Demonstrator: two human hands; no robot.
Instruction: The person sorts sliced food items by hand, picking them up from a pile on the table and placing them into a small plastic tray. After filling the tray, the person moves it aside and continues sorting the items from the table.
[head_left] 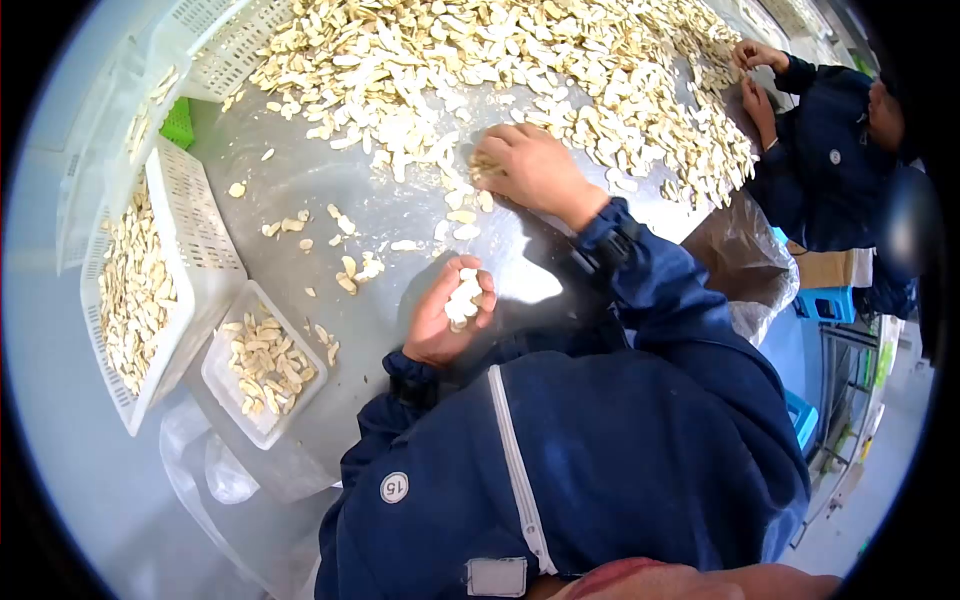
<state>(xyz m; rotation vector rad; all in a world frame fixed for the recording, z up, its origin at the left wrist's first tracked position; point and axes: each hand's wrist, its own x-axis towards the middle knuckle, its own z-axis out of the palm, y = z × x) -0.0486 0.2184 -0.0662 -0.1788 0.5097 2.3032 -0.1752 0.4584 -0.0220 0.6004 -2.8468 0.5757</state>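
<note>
My left hand [440, 318] is cupped palm up, its fingers curled round a small heap of pale dried slices [464, 298]. Further out, my right hand [540, 172] reaches palm down to the near edge of a wide pile of the same slices [440, 60]. Its fingers are bent over some slices at the pile's edge, and the fingertips are partly hidden. Between and left of my hands, a few loose slices [348, 272] lie scattered on the metal table [240, 215].
On the left are a white slotted basket [200, 215] full of slices and a small white tray [305, 395] with fewer slices. A lined bag [745, 260] hangs at the table's right edge. Another person [840, 150] works at the far right, both hands by the pile.
</note>
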